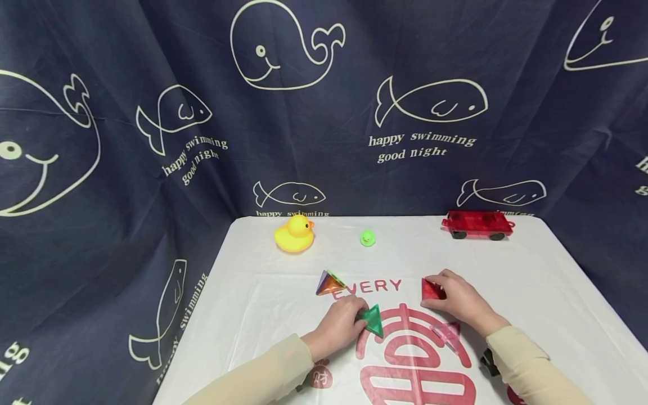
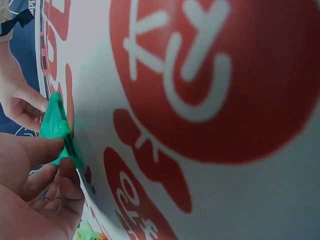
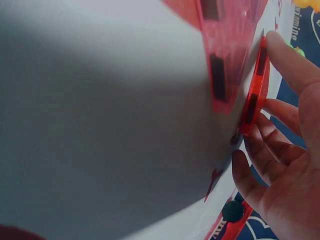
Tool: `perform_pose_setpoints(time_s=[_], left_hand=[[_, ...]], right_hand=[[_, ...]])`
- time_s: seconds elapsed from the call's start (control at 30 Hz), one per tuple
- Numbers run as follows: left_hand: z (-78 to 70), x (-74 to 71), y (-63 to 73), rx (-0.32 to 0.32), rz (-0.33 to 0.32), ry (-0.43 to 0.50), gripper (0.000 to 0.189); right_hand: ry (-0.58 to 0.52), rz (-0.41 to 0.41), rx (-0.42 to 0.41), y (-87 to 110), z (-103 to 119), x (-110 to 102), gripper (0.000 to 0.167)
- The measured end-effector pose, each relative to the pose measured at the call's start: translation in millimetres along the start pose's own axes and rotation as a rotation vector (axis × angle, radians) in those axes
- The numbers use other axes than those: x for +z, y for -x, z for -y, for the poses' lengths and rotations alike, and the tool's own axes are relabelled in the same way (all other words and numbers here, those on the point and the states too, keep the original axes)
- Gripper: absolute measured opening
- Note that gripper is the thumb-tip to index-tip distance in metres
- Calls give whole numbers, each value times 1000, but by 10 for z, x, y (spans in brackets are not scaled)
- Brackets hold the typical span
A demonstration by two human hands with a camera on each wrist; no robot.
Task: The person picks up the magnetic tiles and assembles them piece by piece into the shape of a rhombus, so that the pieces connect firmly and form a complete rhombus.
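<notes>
My left hand (image 1: 338, 323) pinches a green see-through triangular magnetic tile (image 1: 373, 320) between thumb and fingers. In the left wrist view that green tile (image 2: 56, 120) is seen nearly edge-on. Over to the right, my right hand (image 1: 462, 301) grips a red see-through magnetic tile (image 1: 430, 289) by its edges; part of the tile is hidden by the fingers. A pink see-through triangular tile (image 1: 448, 333) lies on the cloth just below the right hand. Beyond the left hand stands a small pyramid of purple, orange and green tiles (image 1: 330, 283).
A yellow rubber duck (image 1: 295, 234), a small green duck (image 1: 367, 238) and a red wheeled car base (image 1: 478, 225) line the far side of the white tablecloth (image 1: 263, 304). A dark blue curtain (image 1: 324, 140) hangs behind. A black object (image 1: 489, 363) is partly covered by the right sleeve.
</notes>
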State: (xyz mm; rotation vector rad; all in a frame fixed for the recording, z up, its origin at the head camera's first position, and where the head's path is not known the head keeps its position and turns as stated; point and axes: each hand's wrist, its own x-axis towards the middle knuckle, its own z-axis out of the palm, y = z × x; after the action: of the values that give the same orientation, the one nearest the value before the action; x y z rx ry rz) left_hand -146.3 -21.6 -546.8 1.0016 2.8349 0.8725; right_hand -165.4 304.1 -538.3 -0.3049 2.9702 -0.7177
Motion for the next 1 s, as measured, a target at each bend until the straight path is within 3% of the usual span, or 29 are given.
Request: perform_pose_setpoints(time_s=[0.33, 1.0], left_hand=[[17, 28, -78, 5, -59, 19, 14], [-43, 80, -300, -90, -46, 30, 24]], right_hand=[[2, 16, -2, 8, 140, 61, 81], [11, 3, -17, -7, 348, 153, 76]])
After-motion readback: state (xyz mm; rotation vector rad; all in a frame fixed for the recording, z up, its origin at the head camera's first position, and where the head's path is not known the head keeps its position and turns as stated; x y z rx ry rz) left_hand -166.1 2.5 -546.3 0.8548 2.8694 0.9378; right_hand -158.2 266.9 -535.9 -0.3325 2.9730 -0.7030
